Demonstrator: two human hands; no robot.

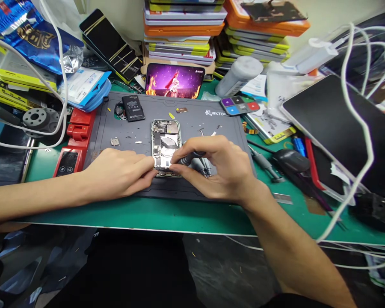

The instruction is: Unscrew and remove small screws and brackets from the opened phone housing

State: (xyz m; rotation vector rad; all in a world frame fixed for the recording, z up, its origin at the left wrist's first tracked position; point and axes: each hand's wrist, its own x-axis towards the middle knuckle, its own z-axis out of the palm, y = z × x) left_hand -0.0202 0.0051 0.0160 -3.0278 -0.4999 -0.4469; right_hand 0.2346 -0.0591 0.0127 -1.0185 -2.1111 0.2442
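An opened smartphone (pixel 167 147), its inner boards and screws exposed, lies on a dark grey work mat (pixel 115 107). My left hand (pixel 125 173) rests at the phone's lower left edge, fingers closed against the frame. In my right hand (pixel 218 167) a grey screwdriver (pixel 188 160) is pinched between thumb and forefinger, over the phone's lower right part; its tip is hidden. More screwdrivers (pixel 202 167) lie beneath that hand. A black phone battery (pixel 133 108) sits on the mat beyond my left hand, with a small metal part (pixel 114 141) nearer to it.
At the back a phone (pixel 175 81) leans upright, playing a video, before stacked boxes (pixel 182 30). Red device (pixel 67 160) stands left. A white cable (pixel 367 128) loops over a tablet-like panel (pixel 336 124) at right. Small loose parts dot the mat.
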